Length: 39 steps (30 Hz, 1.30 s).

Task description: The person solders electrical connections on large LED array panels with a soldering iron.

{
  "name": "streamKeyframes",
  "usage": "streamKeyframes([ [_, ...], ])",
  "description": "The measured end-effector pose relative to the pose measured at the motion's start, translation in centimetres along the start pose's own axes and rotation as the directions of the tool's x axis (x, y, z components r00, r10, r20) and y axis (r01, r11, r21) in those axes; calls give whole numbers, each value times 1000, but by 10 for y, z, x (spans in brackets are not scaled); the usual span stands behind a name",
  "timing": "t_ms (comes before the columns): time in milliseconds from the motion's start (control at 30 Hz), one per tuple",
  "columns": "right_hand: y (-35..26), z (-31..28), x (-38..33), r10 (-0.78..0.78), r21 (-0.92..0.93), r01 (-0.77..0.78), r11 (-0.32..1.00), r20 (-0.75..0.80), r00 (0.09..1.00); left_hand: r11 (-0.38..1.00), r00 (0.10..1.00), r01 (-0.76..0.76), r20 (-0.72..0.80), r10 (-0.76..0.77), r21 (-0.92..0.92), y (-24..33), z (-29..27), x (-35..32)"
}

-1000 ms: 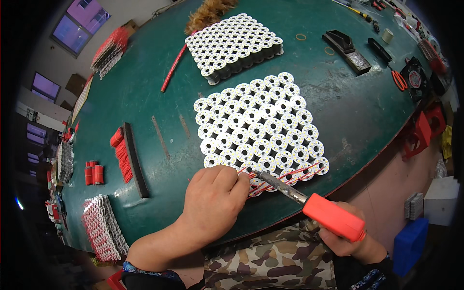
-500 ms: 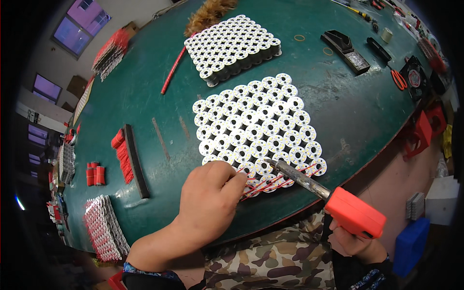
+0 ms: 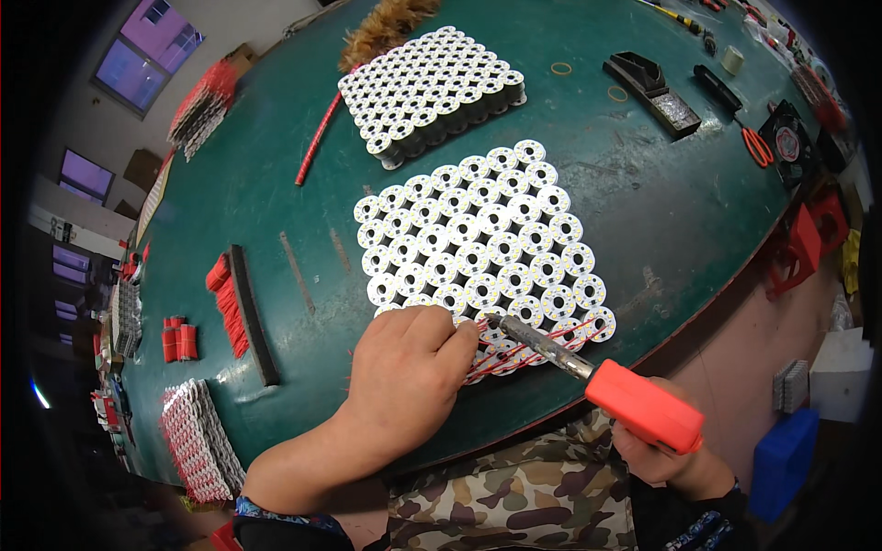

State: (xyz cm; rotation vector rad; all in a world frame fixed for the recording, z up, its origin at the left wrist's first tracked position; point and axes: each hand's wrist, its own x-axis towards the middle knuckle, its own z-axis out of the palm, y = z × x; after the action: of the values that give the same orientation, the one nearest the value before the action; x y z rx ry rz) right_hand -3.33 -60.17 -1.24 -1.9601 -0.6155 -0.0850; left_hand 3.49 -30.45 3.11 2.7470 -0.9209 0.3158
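Slipping is the chief risk, to my eye: the left hand, low and left of centre in the frame, curls down with its fingertips pinched closed on the thin red leads at the near edge of the flat array of round white LED boards, so close to the hot tip that a small skid of the iron could burn a finger. Just to the right, the metal tip of the soldering iron rests on that near row, touching or nearly touching a pad; I cannot tell which. Dwelling there too long would likely scorch a board or melt the red insulation, and a sideways nudge could bridge neighbouring pads or shove the loosely nested array across the green table. At the lower right, the right hand is wrapped fully closed round the iron's orange handle, held well back from the tip, which I judge leaves less fine control. A second, stacked block of boards sits well apart at the upper centre.
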Motion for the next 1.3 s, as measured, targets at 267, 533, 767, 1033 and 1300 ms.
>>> streamKeyframes([
  [267, 1, -3, -1, -4, -28, 6, 1000, 71, 997, 1000, 999, 16, 33, -16, 3, 1, -2, 3],
  [533, 1, -1, -2, 3, 76, -7, 997, 43, 999, 1000, 999, 15, 49, -16, 16, 3, -4, 4],
  [767, 3, -11, -19, -11, -78, 13, 997, 25, 1000, 1000, 999, 20, 51, -21, 20, 3, -4, 3],
  [1033, 8, -9, -24, -79, -50, 78, 996, -16, 997, 999, 999, 40, 32, -39, -18, 3, -2, 1],
  [1300, 0, -3, 1, -59, 19, 59, 998, 19, 998, 998, 998, 56, 43, -56, -8, 3, -2, 0],
])
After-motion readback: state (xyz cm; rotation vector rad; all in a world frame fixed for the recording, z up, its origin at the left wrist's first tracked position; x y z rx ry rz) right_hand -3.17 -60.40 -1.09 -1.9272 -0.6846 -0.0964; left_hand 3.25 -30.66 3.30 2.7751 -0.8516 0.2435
